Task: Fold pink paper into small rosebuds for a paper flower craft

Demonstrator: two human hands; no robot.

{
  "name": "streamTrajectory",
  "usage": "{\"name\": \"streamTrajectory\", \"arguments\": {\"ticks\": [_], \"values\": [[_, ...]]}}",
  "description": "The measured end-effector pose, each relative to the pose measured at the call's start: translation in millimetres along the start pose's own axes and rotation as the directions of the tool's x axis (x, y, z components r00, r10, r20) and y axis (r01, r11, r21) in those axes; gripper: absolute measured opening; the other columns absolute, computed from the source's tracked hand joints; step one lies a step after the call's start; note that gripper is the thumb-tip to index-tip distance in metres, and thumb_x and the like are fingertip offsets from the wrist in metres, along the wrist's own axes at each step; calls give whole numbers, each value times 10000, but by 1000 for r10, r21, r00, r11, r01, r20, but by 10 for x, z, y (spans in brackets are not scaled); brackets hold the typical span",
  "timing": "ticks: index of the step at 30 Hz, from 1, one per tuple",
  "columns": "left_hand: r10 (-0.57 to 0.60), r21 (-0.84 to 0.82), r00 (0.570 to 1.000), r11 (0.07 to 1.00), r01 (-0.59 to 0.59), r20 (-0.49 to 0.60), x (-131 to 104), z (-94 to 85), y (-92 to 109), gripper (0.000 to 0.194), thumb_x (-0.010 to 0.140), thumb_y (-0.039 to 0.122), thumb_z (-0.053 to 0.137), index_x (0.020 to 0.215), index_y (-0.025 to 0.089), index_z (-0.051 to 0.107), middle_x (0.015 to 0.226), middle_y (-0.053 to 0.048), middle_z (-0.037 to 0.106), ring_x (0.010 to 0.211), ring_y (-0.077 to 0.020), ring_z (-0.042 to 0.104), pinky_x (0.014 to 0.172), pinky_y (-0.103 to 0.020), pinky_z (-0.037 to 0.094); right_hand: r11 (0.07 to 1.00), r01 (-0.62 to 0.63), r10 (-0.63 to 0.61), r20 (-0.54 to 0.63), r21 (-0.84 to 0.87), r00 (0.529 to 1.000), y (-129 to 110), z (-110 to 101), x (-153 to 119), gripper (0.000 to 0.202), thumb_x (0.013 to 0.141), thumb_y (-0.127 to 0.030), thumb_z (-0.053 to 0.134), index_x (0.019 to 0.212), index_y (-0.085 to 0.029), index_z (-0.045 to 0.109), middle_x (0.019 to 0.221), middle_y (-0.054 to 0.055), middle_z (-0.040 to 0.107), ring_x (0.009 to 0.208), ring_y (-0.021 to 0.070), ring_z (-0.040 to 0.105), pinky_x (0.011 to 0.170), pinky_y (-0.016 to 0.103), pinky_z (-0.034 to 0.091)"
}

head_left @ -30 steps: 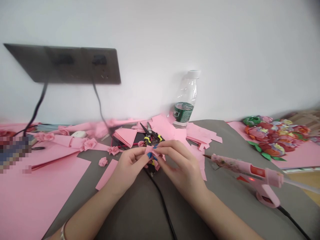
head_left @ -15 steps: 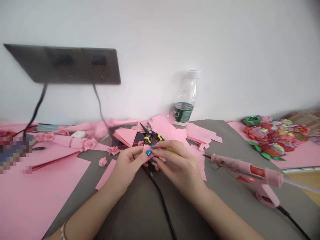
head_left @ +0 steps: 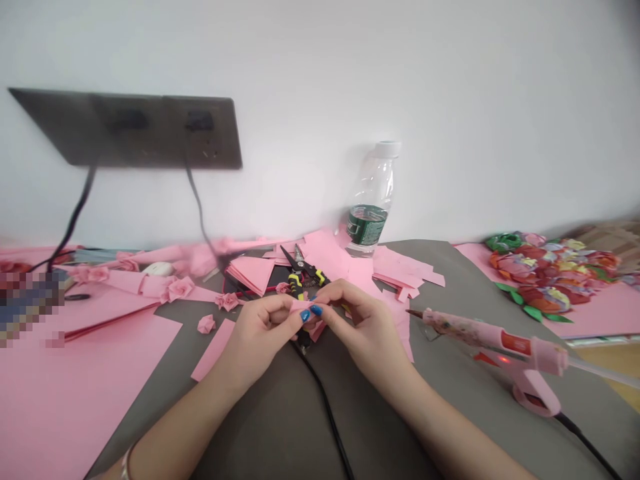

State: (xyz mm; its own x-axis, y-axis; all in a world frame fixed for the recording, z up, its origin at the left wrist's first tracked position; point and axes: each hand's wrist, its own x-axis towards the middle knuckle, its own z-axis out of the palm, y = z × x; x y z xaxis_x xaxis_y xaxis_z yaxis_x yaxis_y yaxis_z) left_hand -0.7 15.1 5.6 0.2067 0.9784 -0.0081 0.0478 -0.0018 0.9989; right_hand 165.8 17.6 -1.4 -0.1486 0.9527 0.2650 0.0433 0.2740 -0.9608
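Between my two hands is a small piece of pink paper (head_left: 299,305), partly hidden by the fingers. My left hand (head_left: 265,333) pinches it with thumb and forefinger. From the other side, the thumb and fingertips of my right hand (head_left: 357,327) press on the same paper, the two thumbs almost meeting. Just behind the fingers lie black-and-yellow pliers (head_left: 296,283), their jaws pointing away. A folded pink paper flower (head_left: 227,301) and a smaller one (head_left: 206,325) rest left of my left hand, near a pink paper strip (head_left: 214,350).
A pink glue gun (head_left: 500,343) with a lit red light lies at right. A plastic bottle (head_left: 367,223) stands by the wall among pink paper pieces (head_left: 395,267). Colourful paper flowers (head_left: 545,273) are far right; large pink sheets (head_left: 90,387) lie left. A black cable (head_left: 325,400) runs forward.
My right hand's fingers have curled in, and its thumb has come onto the paper opposite my left thumb. The paper has turned slightly. Everything else stays in place.
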Motion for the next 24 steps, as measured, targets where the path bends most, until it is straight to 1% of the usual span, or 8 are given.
{"name": "streamTrajectory", "arguments": {"ticks": [3,7,9,12,15,18,22,24], "values": [[-4,30,1000,1000,4,7,1,1,21,210,809,339,692,741,149,755,645,-13,681,592,-132,541,542,-216,409,1000,-13,13,17,14,1000,-5,-7,2,135,879,-293,666,788,-198,639,733,-1,620,593,136,626,552,267,547],[-20,24,1000,1000,20,2,5,10,16,209,802,331,691,699,152,723,602,1,669,570,-132,555,546,-220,419,1000,-22,22,25,10,999,-22,3,3,133,879,-290,647,795,-192,615,724,-5,607,591,134,615,544,262,526],[-42,-10,999,999,42,14,5,15,-2,162,790,304,700,732,154,716,629,-3,693,622,-154,611,601,-236,462,1000,-20,20,43,-15,999,-28,12,-1,135,896,-292,622,806,-194,598,717,-7,595,598,136,607,560,269,518],[-65,-46,997,997,67,41,1,14,-35,132,786,280,704,790,148,712,718,-26,733,734,-190,669,691,-265,502,999,-20,23,70,-32,997,-27,23,-10,139,918,-302,589,831,-194,590,785,12,593,630,143,605,592,289,526],[-60,-41,997,997,62,52,-4,6,-63,134,796,277,698,757,149,689,703,-13,711,708,-179,663,677,-261,504,999,-36,36,88,-8,995,-19,34,-16,145,926,-323,577,857,-196,589,849,31,600,654,147,595,583,290,535],[-43,-23,998,999,44,45,-10,6,-79,129,794,271,703,747,151,688,683,3,698,669,-164,655,650,-252,510,999,-54,54,97,6,994,-14,37,-14,197,931,-365,578,830,-197,586,830,26,602,641,142,583,584,285,529],[-46,-43,998,998,48,41,-17,28,-67,135,812,293,698,795,159,703,719,-27,753,699,-195,714,699,-290,564,994,-92,89,51,53,995,-3,23,-4,265,895,-429,628,772,-196,600,778,21,616,658,154,597,603,284,530],[-46,-59,998,997,48,40,-22,42,-47,152,833,313,685,794,166,700,708,-34,768,702,-206,734,699,-296,581,992,-113,112,23,53,993,7,17,-1,275,887,-454,631,795,-195,615,757,23,630,675,165,605,616,287,530]]}}
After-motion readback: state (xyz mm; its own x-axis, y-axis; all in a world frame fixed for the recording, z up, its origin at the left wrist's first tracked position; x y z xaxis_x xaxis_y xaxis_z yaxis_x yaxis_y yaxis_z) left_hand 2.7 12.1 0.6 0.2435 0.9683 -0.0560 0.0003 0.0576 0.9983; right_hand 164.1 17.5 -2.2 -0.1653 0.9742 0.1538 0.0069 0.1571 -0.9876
